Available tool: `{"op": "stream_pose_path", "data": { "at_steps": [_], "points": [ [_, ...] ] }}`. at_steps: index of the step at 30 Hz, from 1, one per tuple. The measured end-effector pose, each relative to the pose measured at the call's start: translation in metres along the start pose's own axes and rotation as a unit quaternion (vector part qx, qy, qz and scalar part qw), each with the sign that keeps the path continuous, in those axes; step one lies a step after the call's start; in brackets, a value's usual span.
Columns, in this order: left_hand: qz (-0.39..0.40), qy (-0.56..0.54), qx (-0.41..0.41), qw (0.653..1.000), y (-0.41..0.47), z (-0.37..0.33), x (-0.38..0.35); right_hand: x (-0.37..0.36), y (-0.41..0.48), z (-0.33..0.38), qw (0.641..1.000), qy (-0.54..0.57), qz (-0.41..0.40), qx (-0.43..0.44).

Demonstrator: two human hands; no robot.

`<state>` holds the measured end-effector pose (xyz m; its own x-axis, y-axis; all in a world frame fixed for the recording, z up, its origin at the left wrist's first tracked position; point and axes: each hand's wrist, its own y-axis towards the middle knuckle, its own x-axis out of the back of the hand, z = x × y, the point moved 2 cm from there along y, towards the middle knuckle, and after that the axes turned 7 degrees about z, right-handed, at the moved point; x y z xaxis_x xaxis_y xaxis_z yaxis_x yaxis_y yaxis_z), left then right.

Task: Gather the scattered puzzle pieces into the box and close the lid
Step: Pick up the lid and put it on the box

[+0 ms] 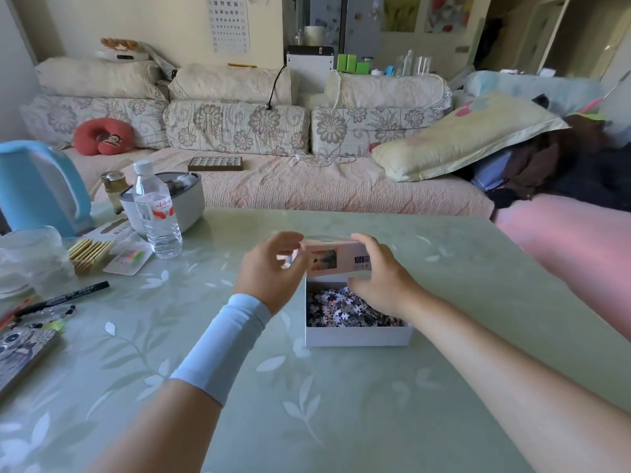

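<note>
A white open box (358, 336) stands on the green table, filled with several small dark and white puzzle pieces (336, 307). Above its far edge a pink lid (336, 259) with a picture and "1000" printed on its side is held tilted, its side facing me. My left hand (269, 271) grips the lid's left end, a pale blue sleeve on that wrist. My right hand (382, 278) grips the lid's right end, thumb under its lower edge, partly over the box. No loose pieces show on the table.
At the left of the table (341, 404) stand a water bottle (157, 213), a blue kettle (41, 186), a white container (184, 196), a black marker (68, 297) and a patterned notebook (20, 353). A sofa (273, 165) with cushions runs behind the table.
</note>
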<state>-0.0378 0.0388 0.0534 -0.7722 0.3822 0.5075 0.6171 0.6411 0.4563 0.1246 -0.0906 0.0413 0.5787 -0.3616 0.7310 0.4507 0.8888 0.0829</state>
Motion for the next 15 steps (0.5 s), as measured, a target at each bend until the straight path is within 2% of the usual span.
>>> {"op": "stream_pose_path", "data": {
  "at_steps": [4, 7, 10, 12, 15],
  "points": [
    [0.066, -0.003, -0.019, 0.998, -0.014, -0.011, -0.027, 0.015, -0.021, -0.027, 0.993, 0.117, -0.011, -0.031],
    [0.089, 0.029, -0.038, 0.995, -0.019, -0.015, -0.041, 0.015, -0.027, -0.046, 0.990, 0.126, -0.018, -0.053],
    [0.103, 0.089, -0.039, 0.990, -0.016, -0.012, -0.049, 0.009, -0.029, -0.053, 0.996, -0.027, -0.018, -0.081],
    [0.095, 0.097, -0.049, 0.990, -0.010, -0.007, -0.051, 0.005, -0.029, -0.045, 0.987, -0.128, 0.000, -0.099],
    [0.032, 0.152, -0.060, 0.986, 0.005, 0.008, -0.047, 0.000, -0.025, -0.032, 0.983, -0.166, 0.003, -0.083]
  ]
}}
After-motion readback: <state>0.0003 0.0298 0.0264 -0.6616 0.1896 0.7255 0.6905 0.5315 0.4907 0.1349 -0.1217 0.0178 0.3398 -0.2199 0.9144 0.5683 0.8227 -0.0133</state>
